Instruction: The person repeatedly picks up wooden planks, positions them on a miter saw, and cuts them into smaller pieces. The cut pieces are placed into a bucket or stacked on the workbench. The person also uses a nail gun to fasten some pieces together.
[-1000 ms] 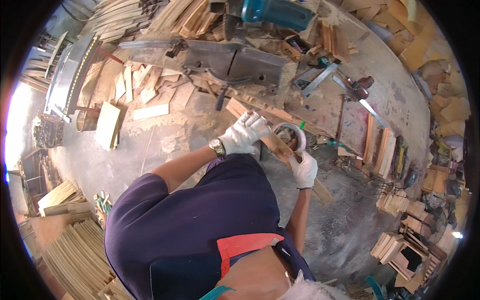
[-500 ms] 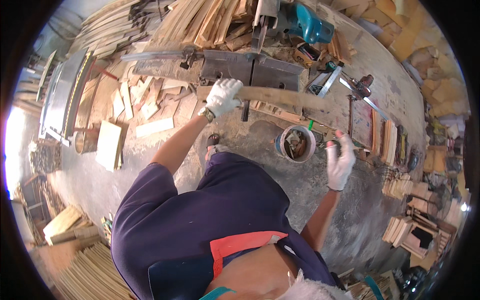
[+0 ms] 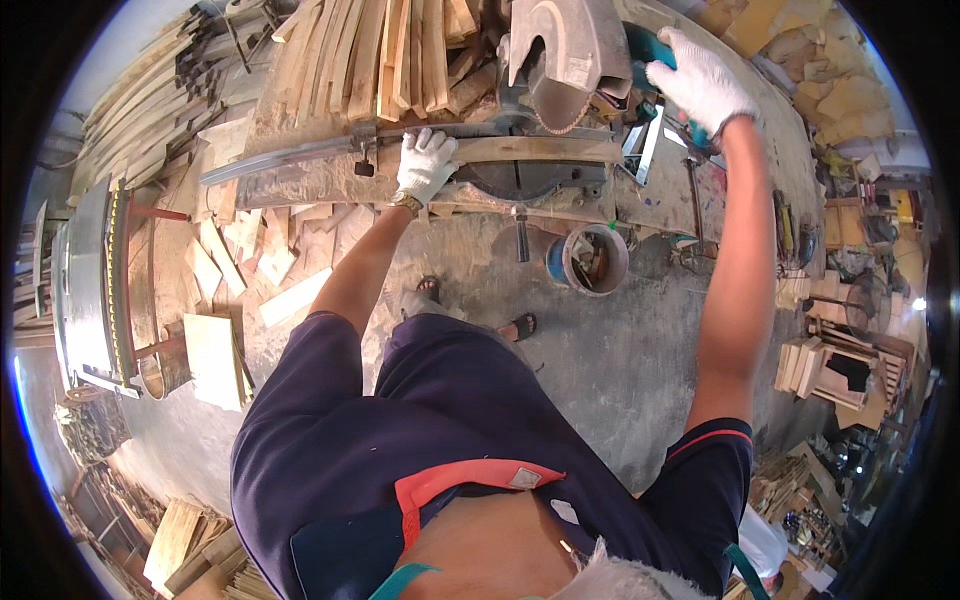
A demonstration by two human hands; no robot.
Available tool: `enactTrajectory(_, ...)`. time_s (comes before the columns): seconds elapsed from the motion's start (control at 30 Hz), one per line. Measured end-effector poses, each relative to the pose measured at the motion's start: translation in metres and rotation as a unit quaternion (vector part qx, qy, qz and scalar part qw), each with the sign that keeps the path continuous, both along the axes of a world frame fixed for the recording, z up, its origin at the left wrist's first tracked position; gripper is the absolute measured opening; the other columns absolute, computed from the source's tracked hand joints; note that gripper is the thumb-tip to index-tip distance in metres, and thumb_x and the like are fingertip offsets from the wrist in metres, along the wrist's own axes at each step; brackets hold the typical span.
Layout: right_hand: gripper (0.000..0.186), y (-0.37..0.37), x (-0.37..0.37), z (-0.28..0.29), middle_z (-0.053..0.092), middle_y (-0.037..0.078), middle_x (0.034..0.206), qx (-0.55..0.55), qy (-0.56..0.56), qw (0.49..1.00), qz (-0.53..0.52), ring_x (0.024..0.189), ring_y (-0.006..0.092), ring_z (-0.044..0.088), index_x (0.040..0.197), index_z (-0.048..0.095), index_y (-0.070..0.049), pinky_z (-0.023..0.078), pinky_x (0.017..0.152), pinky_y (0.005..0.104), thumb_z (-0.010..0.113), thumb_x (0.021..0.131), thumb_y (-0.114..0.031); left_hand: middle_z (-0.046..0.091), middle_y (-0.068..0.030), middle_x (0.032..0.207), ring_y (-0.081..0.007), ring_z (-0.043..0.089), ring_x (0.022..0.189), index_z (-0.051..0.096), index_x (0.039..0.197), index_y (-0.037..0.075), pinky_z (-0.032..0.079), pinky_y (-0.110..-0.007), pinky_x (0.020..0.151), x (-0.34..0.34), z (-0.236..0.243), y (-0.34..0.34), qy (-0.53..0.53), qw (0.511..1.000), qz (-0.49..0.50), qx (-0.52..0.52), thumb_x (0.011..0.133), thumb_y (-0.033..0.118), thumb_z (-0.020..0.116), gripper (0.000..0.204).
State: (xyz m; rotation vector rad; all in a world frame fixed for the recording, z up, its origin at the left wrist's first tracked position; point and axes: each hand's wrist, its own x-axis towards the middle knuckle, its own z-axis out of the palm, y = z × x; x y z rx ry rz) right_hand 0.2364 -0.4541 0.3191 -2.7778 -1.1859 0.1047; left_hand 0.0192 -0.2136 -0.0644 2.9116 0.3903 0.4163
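White cloth covers your left hand [image 3: 427, 163], which is closed over the left end of a wood strip [image 3: 540, 150]. From that hand the strip runs off to the right, lying across the grey saw base [image 3: 540, 180]. A bit farther right, and closer to your body, a black handle [image 3: 521, 235] pokes out. Right of your left hand, the round blade [image 3: 560, 107] hangs up over the strip; I cannot tell how big the gap is. Farther right and closer to you stands a bucket [image 3: 617, 268] of scraps. Farthest out, your right hand [image 3: 700, 85] is up by the saw's teal body [image 3: 646, 45], fingers partly bent; I cannot tell if they grip. You seem to be at the step of setting the strip under the blade. Your next move calls for a firm left hold, fingers well away from the teeth.
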Motion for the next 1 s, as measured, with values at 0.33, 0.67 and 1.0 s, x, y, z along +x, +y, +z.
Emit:
enactTrajectory(0.33,0.085,-0.01,0.019,-0.039,0.073,0.024,0.112,0.086,0.063,0.992,-0.068,0.101,0.0308,0.072,0.15,0.048,0.004,0.056,0.09,0.042,0.071,0.074,-0.026,0.031,-0.0185,0.161,-0.0449,0.029,0.146,0.051,0.143,0.02,0.019,-0.064,0.119,-0.002,0.0,0.001,-0.147,0.977,0.152,-0.012,0.064,0.058,0.088,0.094)
enactTrajectory(0.67,0.033,-0.074,-0.097,-0.176,0.065,0.009,0.074,0.244,0.218,0.913,-0.245,0.057,0.0203,0.065,0.103,0.063,-0.001,0.053,0.054,0.036,0.072,0.074,-0.011,0.019,-0.0288,0.165,-0.0487,0.038,0.139,0.051,0.142,0.013,0.037,-0.057,0.112,-0.005,-0.001,0.013,-0.094,0.989,0.089,-0.072,0.069,0.048,0.088,0.089)
enactTrajectory(1.0,0.046,-0.082,-0.115,-0.224,0.069,0.02,0.092,0.258,0.112,0.926,-0.252,0.079,0.0371,0.069,0.113,0.063,0.003,0.055,0.074,0.0444,0.076,0.072,-0.013,0.016,-0.0309,0.166,-0.0492,0.041,0.137,0.052,0.141,0.012,0.038,-0.058,0.111,-0.004,-0.009,0.012,-0.108,0.989,0.092,-0.048,0.069,0.048,0.089,0.088)
